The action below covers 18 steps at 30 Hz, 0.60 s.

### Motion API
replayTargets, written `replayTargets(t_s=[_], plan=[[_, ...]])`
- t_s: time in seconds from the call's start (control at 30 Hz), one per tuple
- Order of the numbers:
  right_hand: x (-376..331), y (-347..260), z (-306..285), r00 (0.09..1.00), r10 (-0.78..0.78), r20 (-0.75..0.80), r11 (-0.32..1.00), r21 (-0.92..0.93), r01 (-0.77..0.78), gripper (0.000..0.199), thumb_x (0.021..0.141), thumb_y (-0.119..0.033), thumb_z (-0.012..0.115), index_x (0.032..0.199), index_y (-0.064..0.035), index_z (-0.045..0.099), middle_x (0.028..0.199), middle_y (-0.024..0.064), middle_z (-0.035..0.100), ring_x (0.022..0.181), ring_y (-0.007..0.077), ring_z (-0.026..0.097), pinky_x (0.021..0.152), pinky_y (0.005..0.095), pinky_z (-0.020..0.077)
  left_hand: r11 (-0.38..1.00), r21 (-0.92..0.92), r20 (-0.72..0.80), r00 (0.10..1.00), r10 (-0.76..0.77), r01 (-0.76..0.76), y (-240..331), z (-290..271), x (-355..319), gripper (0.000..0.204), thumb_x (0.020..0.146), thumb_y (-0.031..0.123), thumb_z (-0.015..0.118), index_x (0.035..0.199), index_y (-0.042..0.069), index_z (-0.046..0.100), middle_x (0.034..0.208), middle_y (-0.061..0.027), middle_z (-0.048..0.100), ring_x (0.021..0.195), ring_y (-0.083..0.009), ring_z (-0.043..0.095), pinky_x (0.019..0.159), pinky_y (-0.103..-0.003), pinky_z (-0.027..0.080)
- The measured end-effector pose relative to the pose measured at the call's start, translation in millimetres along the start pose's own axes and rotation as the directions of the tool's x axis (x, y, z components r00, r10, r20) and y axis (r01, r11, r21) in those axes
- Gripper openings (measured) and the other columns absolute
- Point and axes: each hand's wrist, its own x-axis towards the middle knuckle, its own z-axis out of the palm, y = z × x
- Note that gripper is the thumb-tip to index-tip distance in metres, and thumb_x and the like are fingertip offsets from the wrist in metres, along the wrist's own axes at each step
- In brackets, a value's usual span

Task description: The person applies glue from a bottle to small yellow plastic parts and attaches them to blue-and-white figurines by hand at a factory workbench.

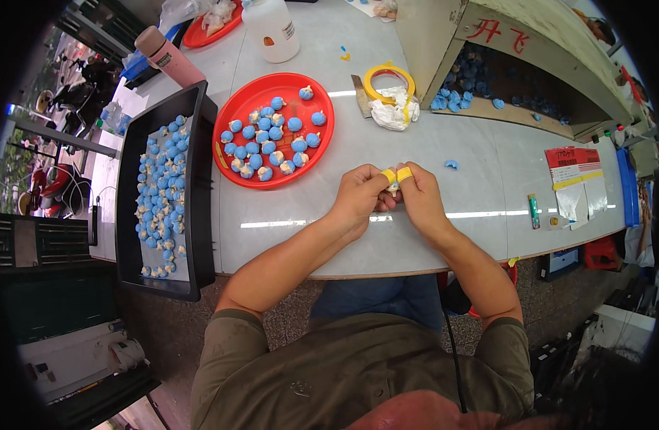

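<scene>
Near the table's front edge, my left hand and my right hand meet, with yellow tape around both thumbs. Both pinch a small cream-coloured figure piece between them, mostly hidden by the fingers. To the left of my hands is a round red tray, bearing several blue balls with cream parts on them. A loose blue shell piece lies on the table beyond my right hand.
Many more blue balls fill a black bin at far left. A pink bottle, a white jug, a yellow tape roll and crumpled tissue stand beyond. An open box holds blue shells; right lies a green tube.
</scene>
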Motion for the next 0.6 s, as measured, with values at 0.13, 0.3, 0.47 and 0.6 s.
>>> replayTargets(t_s=[0.13,0.3,0.47,0.6], plan=[[-1.5,-2.4,1.3,1.0,0.012,-0.006,1.0,0.022,-0.012,0.025,0.097,-0.017,0.047,0.08,0.0003,0.055,0.07,0.003,0.057,0.063,0.0077,0.052,0.058,0.025,0.0449,1.0,0.004,-0.003,1.0,-0.006,0.006,0.9,0.6,-1.2,0.018,0.09,0.017,0.063,0.082,0.005,0.053,0.071,-0.0094,0.062,0.057,-0.0124,0.058,0.05,-0.023,0.044],[-1.3,-2.6,0.5,1.0,0.016,-0.018,1.0,0.027,-0.016,0.025,0.097,-0.017,0.047,0.081,0.0008,0.055,0.07,0.0034,0.057,0.063,0.0078,0.053,0.057,0.025,0.0452,1.0,0.004,0.015,1.0,0.0,0.0,0.1,1.0,-0.1,0.019,0.091,0.019,0.063,0.083,0.004,0.053,0.072,-0.0093,0.063,0.057,-0.0125,0.059,0.051,-0.023,0.044],[-0.7,-0.9,3.0,0.999,-0.003,-0.041,1.0,0.03,0.004,0.026,0.097,-0.017,0.047,0.081,0.0017,0.056,0.071,0.004,0.058,0.062,0.0084,0.053,0.056,0.0262,0.0452,0.998,0.063,0.015,1.0,0.009,-0.01,2.4,0.6,-2.0,0.021,0.094,0.023,0.06,0.084,0.006,0.052,0.074,-0.0082,0.063,0.059,-0.0113,0.058,0.054,-0.022,0.045],[-1.4,-2.0,2.8,0.999,-0.011,-0.043,1.0,-0.004,0.011,0.026,0.097,-0.017,0.046,0.082,0.0021,0.057,0.07,0.005,0.058,0.061,0.0093,0.053,0.056,0.027,0.0449,0.999,0.025,0.009,1.0,0.023,-0.023,1.4,2.6,-2.3,0.023,0.092,0.023,0.063,0.083,0.005,0.053,0.072,-0.009,0.063,0.056,-0.0119,0.058,0.051,-0.022,0.044]])
